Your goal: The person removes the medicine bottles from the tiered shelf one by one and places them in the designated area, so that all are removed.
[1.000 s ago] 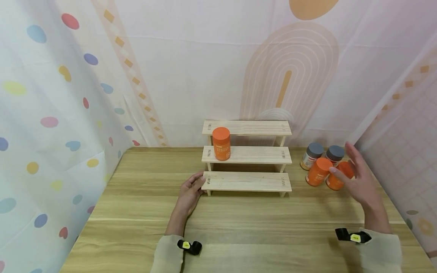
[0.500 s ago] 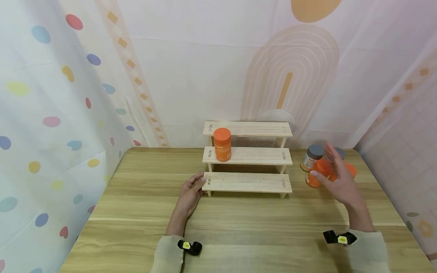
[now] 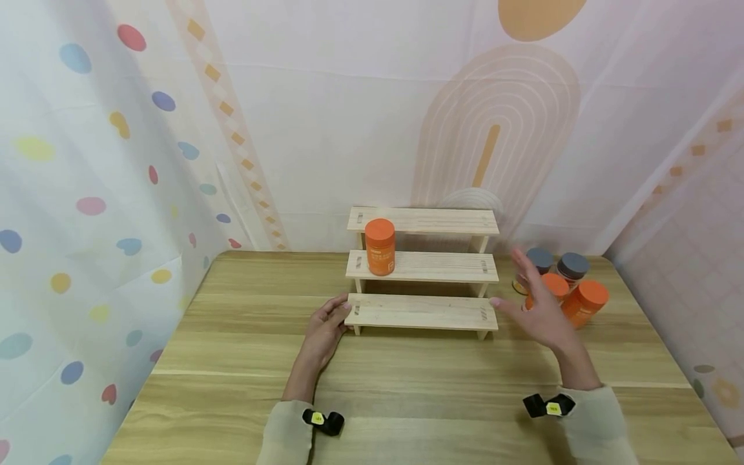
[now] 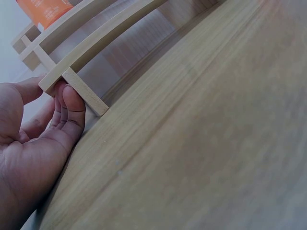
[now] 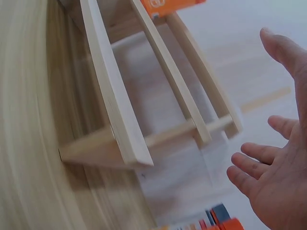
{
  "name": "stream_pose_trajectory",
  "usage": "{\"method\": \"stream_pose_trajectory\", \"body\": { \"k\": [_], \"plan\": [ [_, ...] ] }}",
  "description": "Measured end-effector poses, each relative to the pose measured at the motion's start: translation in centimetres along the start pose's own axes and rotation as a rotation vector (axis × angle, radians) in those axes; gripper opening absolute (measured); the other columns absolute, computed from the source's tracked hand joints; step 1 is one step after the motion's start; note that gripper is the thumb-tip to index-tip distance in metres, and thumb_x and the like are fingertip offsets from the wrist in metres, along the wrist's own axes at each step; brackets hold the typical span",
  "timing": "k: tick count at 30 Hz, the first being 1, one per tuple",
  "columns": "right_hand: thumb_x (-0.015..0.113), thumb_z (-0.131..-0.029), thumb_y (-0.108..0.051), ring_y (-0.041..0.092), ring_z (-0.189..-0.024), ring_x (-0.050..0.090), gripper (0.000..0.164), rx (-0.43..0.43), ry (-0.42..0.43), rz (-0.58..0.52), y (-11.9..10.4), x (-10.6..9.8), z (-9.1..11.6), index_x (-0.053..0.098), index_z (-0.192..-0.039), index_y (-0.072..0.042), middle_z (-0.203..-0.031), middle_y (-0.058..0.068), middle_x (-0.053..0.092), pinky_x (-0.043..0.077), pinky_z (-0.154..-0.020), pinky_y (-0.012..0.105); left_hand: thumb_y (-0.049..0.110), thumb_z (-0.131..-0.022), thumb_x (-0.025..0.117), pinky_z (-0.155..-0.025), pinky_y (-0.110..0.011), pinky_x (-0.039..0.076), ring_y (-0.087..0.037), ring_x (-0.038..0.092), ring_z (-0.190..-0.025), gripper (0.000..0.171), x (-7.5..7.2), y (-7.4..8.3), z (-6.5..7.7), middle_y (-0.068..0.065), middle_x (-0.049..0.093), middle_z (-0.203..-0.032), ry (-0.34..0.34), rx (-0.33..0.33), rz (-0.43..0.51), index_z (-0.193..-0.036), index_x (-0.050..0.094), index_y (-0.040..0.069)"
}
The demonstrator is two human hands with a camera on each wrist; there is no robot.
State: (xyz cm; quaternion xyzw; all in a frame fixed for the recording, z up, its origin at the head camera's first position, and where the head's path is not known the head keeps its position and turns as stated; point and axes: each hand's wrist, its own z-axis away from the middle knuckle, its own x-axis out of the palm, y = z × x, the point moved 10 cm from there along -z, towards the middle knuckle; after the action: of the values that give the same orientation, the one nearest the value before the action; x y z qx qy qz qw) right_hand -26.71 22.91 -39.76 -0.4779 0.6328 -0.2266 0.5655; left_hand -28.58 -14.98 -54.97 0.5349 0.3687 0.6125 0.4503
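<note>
A three-tier wooden display shelf (image 3: 423, 312) stands on the table against the back curtain. An upright orange jar (image 3: 380, 250) is on the left part of its middle tier. My left hand (image 3: 321, 329) grips the left end of the lowest tier; in the left wrist view, fingers (image 4: 73, 101) curl beneath the board. Beside the shelf's right end hovers my right hand (image 3: 545, 315), thumb and fingers spread, holding nothing. The right wrist view shows this same hand (image 5: 276, 172) apart from the boards. Whether its thumb touches the lowest tier I cannot tell from the head view.
Right of the shelf cluster two orange jars (image 3: 586, 303) and two grey-lidded jars (image 3: 572, 267), some partly hidden behind the right hand. A patterned curtain (image 3: 325, 142) closes off the back and sides of the wooden table (image 3: 244, 361).
My right hand has moved left, from over the jar cluster towards the shelf's right end, fingers still spread. The left hand keeps its hold, and the jars stay where they were.
</note>
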Motion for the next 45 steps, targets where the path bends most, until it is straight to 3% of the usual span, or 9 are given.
{"method": "stream_pose_trajectory", "body": {
  "k": [2,13,29,45],
  "plan": [
    [0.074,-0.095,-0.014,0.042,-0.157,0.017,0.097,-0.013,-0.017,-0.018,-0.3,0.7,-0.3,0.01,-0.166,-0.031,-0.173,0.007,0.014,0.021,-0.119,0.068,0.012,-0.105,0.058,-0.076,-0.024,0.052,-0.011,0.063,-0.098,0.041,0.0,-0.1,0.0,-0.002,0.064,-0.119,-0.001,-0.001,-0.001,-0.144,0.051,0.0],
    [0.077,-0.092,-0.015,0.044,-0.155,0.022,0.099,-0.058,-0.066,-0.023,-1.6,3.9,-1.1,0.013,-0.165,-0.033,-0.172,0.01,0.018,0.022,-0.119,0.069,0.011,-0.105,0.057,-0.077,-0.024,0.053,-0.012,0.064,-0.102,0.041,-0.2,-0.1,0.0,-0.003,0.064,-0.122,0.009,0.003,0.0,-0.144,0.052,0.001],
    [0.079,-0.092,-0.021,0.033,-0.157,0.023,0.099,-0.119,-0.116,-0.045,-4.3,7.4,-2.9,0.013,-0.165,-0.032,-0.172,0.001,0.018,0.027,-0.122,0.061,0.012,-0.105,0.057,-0.078,-0.024,0.052,-0.012,0.063,-0.103,0.041,-0.1,0.0,0.0,-0.004,0.063,-0.123,0.003,0.002,-0.01,-0.145,0.051,0.001],
    [0.078,-0.093,-0.029,0.026,-0.156,0.029,0.091,-0.085,-0.138,-0.117,-5.7,10.3,-4.8,0.02,-0.162,-0.038,-0.17,-0.003,0.025,0.03,-0.123,0.054,0.013,-0.106,0.057,-0.078,-0.024,0.052,-0.012,0.064,-0.104,0.041,-0.1,-0.1,0.0,-0.006,0.063,-0.126,0.005,-0.008,-0.013,-0.144,0.052,0.001]
  ]
}}
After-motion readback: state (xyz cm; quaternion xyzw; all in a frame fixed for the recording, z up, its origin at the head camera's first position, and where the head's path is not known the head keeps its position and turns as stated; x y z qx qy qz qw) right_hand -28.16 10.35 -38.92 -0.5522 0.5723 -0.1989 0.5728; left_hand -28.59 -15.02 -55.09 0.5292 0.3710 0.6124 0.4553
